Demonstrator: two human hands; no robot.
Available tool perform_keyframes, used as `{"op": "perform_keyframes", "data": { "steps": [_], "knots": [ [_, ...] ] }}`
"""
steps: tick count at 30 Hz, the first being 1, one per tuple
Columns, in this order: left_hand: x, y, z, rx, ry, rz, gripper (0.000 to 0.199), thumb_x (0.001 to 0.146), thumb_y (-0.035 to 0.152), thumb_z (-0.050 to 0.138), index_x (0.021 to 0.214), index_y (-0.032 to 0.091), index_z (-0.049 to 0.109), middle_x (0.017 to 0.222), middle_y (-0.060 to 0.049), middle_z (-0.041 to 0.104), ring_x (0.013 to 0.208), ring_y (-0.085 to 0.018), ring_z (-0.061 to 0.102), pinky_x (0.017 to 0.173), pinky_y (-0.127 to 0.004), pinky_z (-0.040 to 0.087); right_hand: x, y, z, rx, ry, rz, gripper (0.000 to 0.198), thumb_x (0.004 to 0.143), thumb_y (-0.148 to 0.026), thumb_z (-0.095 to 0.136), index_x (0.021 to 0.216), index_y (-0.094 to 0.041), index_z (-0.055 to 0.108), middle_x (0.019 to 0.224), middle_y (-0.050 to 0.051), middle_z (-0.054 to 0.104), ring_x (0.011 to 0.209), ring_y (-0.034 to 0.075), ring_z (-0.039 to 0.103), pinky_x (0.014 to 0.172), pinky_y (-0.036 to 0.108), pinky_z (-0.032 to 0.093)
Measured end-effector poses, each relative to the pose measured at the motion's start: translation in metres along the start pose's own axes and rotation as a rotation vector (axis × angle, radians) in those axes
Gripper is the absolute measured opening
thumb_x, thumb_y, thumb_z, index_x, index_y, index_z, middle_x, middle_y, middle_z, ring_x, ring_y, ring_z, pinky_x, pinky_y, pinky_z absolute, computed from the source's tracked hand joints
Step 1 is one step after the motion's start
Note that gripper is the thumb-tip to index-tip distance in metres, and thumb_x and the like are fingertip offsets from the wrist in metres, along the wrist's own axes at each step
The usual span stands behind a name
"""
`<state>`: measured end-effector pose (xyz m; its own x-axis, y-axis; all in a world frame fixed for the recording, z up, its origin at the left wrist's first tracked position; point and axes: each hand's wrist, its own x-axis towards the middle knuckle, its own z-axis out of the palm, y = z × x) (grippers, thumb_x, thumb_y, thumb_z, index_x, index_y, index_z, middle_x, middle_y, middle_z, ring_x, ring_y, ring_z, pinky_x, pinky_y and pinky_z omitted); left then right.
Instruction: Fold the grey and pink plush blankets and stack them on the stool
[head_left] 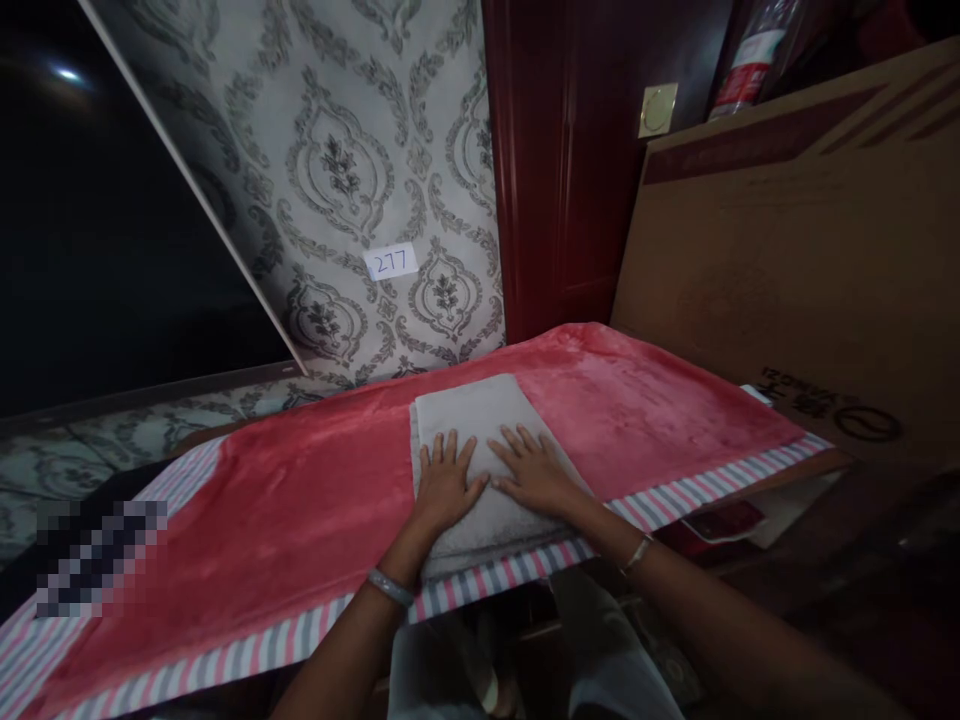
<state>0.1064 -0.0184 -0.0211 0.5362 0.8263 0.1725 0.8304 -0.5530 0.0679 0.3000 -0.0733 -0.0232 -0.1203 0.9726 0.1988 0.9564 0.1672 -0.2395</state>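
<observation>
A folded light grey cloth [469, 410], perhaps a towel, lies in a flat stack in front of me. My left hand [446, 485] rests palm down on its left half, fingers spread. On its right half my right hand [536, 475] is pressed flat too, fingers apart, the two thumbs close to each other. Under the cloth spreads a red plush blanket [315, 510] with a striped border along its near edge. The palms hide part of the cloth's surface.
A big cardboard box [750, 260] stands at the right, with a plastic bottle [750, 65] above it. A dark screen [112, 220] is at the left. Behind are patterned wallpaper [337, 130], a paper label [391, 261] marked 277 and a dark red door panel [562, 150].
</observation>
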Motion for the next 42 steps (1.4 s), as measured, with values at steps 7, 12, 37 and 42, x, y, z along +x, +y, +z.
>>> {"op": "perform_keyframes", "data": {
  "steps": [7,12,37,42],
  "knots": [
    [0.023,-0.008,-0.021,-0.120,-0.114,-0.047,0.063,0.094,0.048,0.049,0.151,0.021,0.044,0.160,-0.017,0.035,0.149,-0.036,0.029,0.118,-0.056,0.025,-0.003,-0.003,0.015,0.046,0.019,-0.005,0.066,0.097,-0.056,0.047,0.156,-0.029,0.035,0.165,0.011,0.023,0.152,0.038,0.013,0.117,0.064,0.013],
    [0.095,0.012,-0.038,-0.243,-0.063,0.153,0.051,0.099,0.032,0.039,0.147,0.019,0.048,0.157,-0.010,0.043,0.146,-0.020,0.037,0.120,-0.036,0.027,-0.003,-0.003,0.012,0.091,0.027,0.003,0.068,0.096,-0.056,0.050,0.156,-0.029,0.034,0.166,0.012,0.020,0.152,0.038,0.011,0.118,0.065,0.009],
    [0.220,0.009,0.039,-0.054,-0.178,0.301,0.061,0.101,0.053,0.026,0.155,0.026,0.034,0.162,-0.006,0.035,0.150,-0.024,0.029,0.121,-0.047,0.023,-0.008,0.002,0.014,0.224,0.005,0.016,0.066,0.096,-0.055,0.048,0.157,-0.035,0.031,0.167,0.004,0.016,0.154,0.030,0.004,0.122,0.059,0.004],
    [0.216,0.014,0.034,-0.045,-0.183,0.277,0.061,0.100,0.051,0.030,0.156,0.025,0.033,0.162,-0.006,0.035,0.149,-0.027,0.030,0.120,-0.050,0.024,-0.005,0.009,0.007,0.228,-0.016,0.001,0.062,0.095,-0.051,0.052,0.153,-0.029,0.041,0.164,0.007,0.026,0.153,0.032,0.015,0.122,0.057,0.014]
  ]
}}
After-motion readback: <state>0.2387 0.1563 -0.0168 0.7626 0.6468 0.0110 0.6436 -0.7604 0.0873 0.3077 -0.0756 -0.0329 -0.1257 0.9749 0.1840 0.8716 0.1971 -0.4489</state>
